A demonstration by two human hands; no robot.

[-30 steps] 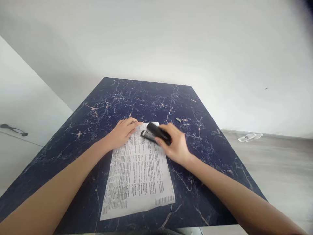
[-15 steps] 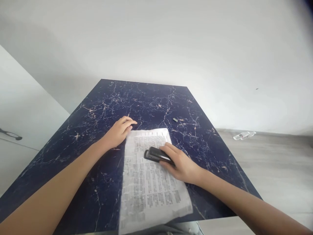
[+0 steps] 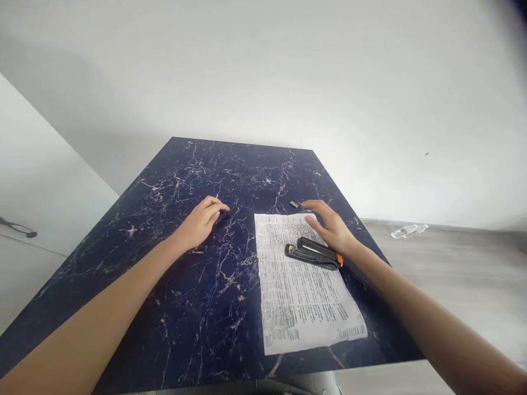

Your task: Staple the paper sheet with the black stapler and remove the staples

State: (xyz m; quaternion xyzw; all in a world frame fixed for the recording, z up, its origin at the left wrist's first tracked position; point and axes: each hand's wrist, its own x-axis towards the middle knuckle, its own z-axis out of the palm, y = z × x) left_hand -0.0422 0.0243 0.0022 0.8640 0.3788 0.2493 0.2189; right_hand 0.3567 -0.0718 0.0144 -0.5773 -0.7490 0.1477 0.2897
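A printed sheet of paper lies on the right side of the dark blue marble table. A black stapler with an orange end rests on the sheet's upper part. My right hand is open just beyond the stapler, its fingers stretched toward a small strip of staples on the table. My left hand rests on the bare tabletop left of the paper, fingers loosely curled, holding nothing.
A white wall stands behind the table. A white cabinet door with a dark handle is at the left. A clear plastic bottle lies on the grey floor at the right.
The paper with the stapler on it has slid right across the table. My right hand has let go of the stapler and reached forward. My left hand came off the paper.
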